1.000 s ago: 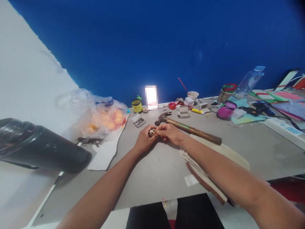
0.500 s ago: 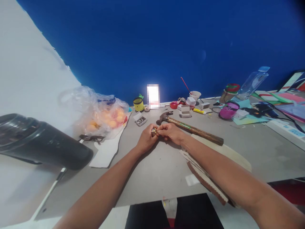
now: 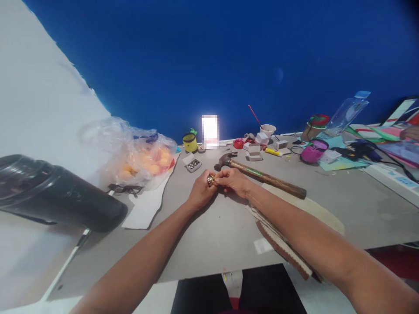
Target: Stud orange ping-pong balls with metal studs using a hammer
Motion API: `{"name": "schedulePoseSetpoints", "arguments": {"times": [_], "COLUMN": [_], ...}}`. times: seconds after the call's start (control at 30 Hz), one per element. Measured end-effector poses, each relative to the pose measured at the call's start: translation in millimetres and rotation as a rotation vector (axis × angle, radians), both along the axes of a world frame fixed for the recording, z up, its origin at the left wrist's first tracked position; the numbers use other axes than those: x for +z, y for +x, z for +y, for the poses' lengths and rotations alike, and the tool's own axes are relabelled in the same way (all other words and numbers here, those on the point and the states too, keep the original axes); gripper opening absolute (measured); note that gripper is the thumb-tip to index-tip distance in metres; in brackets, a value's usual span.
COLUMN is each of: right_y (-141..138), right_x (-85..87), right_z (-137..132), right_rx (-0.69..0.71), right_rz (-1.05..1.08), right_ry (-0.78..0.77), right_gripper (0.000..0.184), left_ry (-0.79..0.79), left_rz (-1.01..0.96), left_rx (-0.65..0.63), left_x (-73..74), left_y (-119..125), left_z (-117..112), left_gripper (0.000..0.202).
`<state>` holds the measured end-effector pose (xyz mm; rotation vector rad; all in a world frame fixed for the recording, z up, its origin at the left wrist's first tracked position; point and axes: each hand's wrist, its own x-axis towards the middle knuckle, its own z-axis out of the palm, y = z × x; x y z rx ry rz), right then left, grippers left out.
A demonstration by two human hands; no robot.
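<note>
My left hand and my right hand meet over the middle of the grey table. Both pinch a small round gold-coloured metal piece between their fingertips. A hammer with a wooden handle lies just behind my right hand, its head pointing left. A small open box of metal pieces sits behind my left hand. My right forearm rests over a stack of flat fabric or leather pieces.
A clear plastic bag of orange fruit and a pair of glasses lie at left, beside a large black cylinder. Small boxes, a yellow cup, a white cup, a pink pouch, cables and coloured paper crowd the back right.
Both hands stay together on the small metal piece, with only slight finger movement. The camera view has shifted a little.
</note>
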<state>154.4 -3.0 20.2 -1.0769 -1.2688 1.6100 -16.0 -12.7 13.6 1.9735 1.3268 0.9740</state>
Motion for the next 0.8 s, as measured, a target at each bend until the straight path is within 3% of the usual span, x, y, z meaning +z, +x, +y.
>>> {"name": "schedulePoseSetpoints", "arguments": {"times": [0.37, 0.8], "right_y": [-0.1, -3.1], "right_x": [1.8, 5.0], "right_z": [3.4, 2.1], "right_rx": [0.041, 0.023], "right_rz": [0.042, 0.043], "right_ry": [-0.107, -0.117], "right_gripper": [0.023, 0.020], "left_ry": [0.000, 0.072], "left_rz": [0.046, 0.076], "left_rx": [0.029, 0.145], "left_x": [5.1, -4.6], "left_y": [2.6, 7.8], "left_z": [-2.8, -4.5], "left_gripper": [0.019, 0.016]}}
